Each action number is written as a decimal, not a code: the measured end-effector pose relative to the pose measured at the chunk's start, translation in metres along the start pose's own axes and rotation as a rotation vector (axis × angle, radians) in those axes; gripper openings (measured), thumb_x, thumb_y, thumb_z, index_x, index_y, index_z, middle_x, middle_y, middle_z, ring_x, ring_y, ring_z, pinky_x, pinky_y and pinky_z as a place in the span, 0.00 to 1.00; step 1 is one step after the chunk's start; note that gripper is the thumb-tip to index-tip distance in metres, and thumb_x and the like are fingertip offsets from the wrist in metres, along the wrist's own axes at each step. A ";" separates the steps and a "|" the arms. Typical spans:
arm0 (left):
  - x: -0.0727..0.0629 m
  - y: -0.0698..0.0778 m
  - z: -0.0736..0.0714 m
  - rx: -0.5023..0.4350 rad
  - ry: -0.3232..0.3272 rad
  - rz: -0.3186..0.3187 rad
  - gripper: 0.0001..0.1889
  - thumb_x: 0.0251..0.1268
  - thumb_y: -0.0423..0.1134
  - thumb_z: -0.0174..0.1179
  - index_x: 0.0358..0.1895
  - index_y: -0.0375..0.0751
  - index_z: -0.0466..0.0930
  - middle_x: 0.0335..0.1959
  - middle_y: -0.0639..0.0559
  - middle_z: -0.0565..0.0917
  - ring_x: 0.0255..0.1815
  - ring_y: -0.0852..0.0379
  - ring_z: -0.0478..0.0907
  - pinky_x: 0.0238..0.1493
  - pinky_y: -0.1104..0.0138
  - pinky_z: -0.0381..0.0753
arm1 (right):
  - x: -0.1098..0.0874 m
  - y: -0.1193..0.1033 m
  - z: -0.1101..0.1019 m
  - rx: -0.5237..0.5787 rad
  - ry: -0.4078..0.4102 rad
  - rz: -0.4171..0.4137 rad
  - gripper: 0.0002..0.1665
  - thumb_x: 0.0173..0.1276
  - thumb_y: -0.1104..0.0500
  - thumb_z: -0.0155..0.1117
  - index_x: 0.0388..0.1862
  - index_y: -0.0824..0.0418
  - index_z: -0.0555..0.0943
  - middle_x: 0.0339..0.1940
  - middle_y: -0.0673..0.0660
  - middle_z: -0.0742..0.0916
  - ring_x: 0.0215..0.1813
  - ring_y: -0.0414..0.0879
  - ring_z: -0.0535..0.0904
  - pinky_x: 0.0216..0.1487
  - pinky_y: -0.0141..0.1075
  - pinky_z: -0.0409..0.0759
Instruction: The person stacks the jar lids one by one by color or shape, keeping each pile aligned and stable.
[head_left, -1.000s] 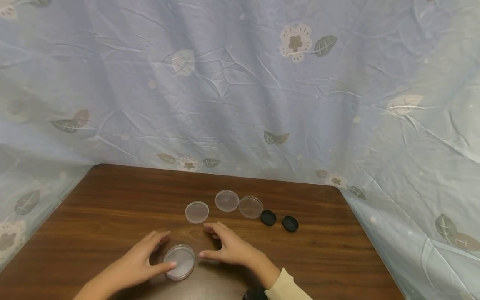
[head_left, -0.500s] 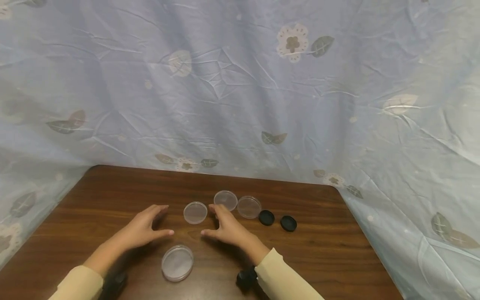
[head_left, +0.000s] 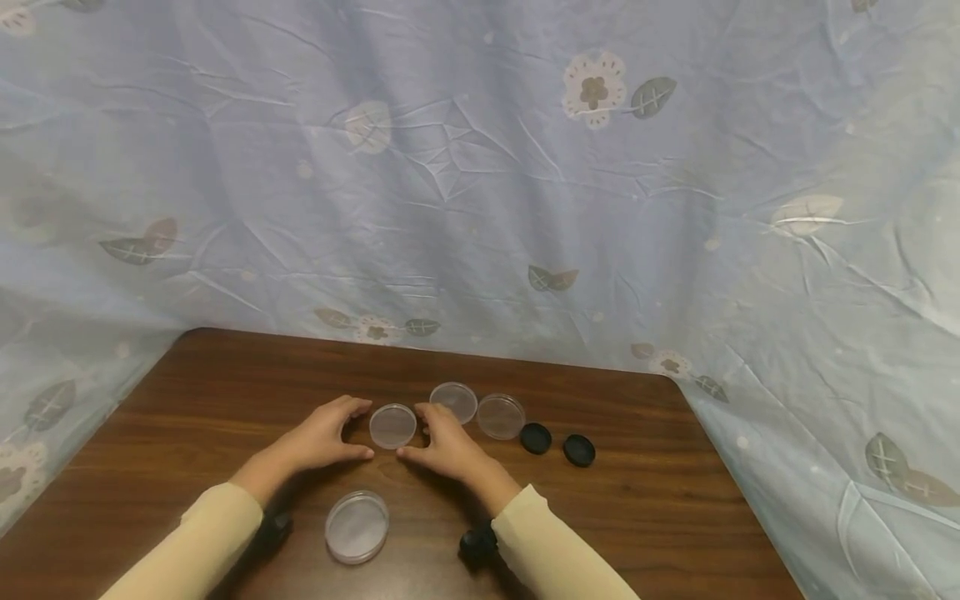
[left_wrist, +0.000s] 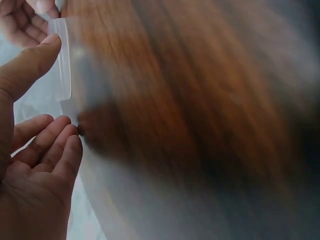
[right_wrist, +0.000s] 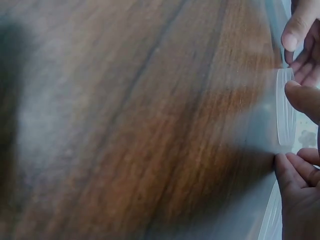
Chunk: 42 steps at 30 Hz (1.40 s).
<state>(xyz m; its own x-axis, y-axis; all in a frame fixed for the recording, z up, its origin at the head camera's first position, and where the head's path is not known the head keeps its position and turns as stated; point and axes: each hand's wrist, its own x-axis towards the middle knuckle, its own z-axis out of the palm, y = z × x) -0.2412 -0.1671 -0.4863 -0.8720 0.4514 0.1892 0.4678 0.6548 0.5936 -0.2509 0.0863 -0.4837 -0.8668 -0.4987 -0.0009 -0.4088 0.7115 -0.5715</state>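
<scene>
A clear round petri dish (head_left: 393, 427) lies flat on the brown wooden table, between my two hands. On its left is my left hand (head_left: 318, 436), thumb and fingers spread apart towards its rim. Opposite it, my right hand (head_left: 448, 447) has its thumb and fingers bent loosely round the right side. In the left wrist view the dish (left_wrist: 64, 60) is seen edge-on, in the space between thumb and fingers. The right wrist view has the dish (right_wrist: 285, 107) close to the right thumb; whether it touches is unclear. Neither hand grips anything.
Nearer the front stands a larger clear petri dish (head_left: 357, 527). Behind my right hand are two more clear round dishes (head_left: 453, 402) (head_left: 502, 416), then two small black round caps (head_left: 536, 438) (head_left: 579, 450). A patterned curtain (head_left: 450, 208) surrounds the table (head_left: 637, 517).
My left hand has left the larger front dish and moved up and right to the back dish. My right hand has shifted slightly away from me. The dishes stay where they were.
</scene>
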 end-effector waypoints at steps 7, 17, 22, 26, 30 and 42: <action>0.015 0.002 0.007 0.052 -0.050 -0.009 0.44 0.52 0.47 0.81 0.67 0.22 0.74 0.59 0.32 0.83 0.62 0.31 0.78 0.65 0.38 0.78 | 0.007 0.000 0.004 -0.029 -0.001 0.014 0.45 0.67 0.45 0.76 0.74 0.66 0.71 0.67 0.63 0.80 0.65 0.54 0.79 0.65 0.38 0.83; 0.024 0.005 0.010 0.061 -0.084 0.009 0.41 0.52 0.45 0.81 0.65 0.21 0.75 0.53 0.36 0.82 0.55 0.40 0.79 0.59 0.43 0.82 | 0.013 -0.002 0.006 -0.077 -0.008 0.005 0.41 0.66 0.47 0.78 0.72 0.63 0.74 0.66 0.59 0.81 0.67 0.51 0.76 0.70 0.42 0.79; 0.027 0.011 0.011 0.046 -0.111 -0.012 0.38 0.53 0.43 0.81 0.63 0.22 0.76 0.51 0.37 0.80 0.53 0.42 0.78 0.58 0.44 0.83 | 0.013 -0.002 0.008 -0.050 -0.012 0.003 0.39 0.66 0.48 0.78 0.70 0.63 0.76 0.62 0.58 0.81 0.62 0.48 0.77 0.67 0.40 0.80; 0.027 0.013 0.012 0.034 -0.110 -0.040 0.37 0.53 0.42 0.81 0.62 0.23 0.77 0.50 0.38 0.80 0.52 0.43 0.79 0.58 0.45 0.83 | 0.014 -0.002 0.008 -0.014 -0.009 0.009 0.39 0.66 0.48 0.78 0.70 0.63 0.76 0.61 0.57 0.81 0.60 0.47 0.77 0.66 0.39 0.80; 0.025 0.012 0.014 0.020 -0.088 -0.040 0.36 0.53 0.42 0.81 0.60 0.23 0.78 0.49 0.39 0.81 0.50 0.45 0.81 0.56 0.48 0.85 | 0.014 -0.001 0.008 -0.003 -0.006 0.006 0.38 0.66 0.48 0.78 0.70 0.62 0.77 0.61 0.57 0.82 0.61 0.49 0.77 0.67 0.41 0.79; 0.010 0.018 0.009 0.006 -0.016 0.024 0.36 0.51 0.44 0.82 0.60 0.24 0.80 0.47 0.41 0.82 0.45 0.51 0.81 0.46 0.59 0.84 | 0.005 0.002 0.006 0.138 -0.022 -0.059 0.39 0.64 0.52 0.80 0.69 0.64 0.77 0.62 0.59 0.84 0.62 0.52 0.85 0.63 0.29 0.83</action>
<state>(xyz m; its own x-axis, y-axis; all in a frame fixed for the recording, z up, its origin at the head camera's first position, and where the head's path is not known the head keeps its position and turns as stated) -0.2402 -0.1454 -0.4806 -0.8580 0.4769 0.1908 0.4897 0.6473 0.5841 -0.2542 0.0827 -0.4895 -0.8354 -0.5493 0.0193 -0.4146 0.6067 -0.6782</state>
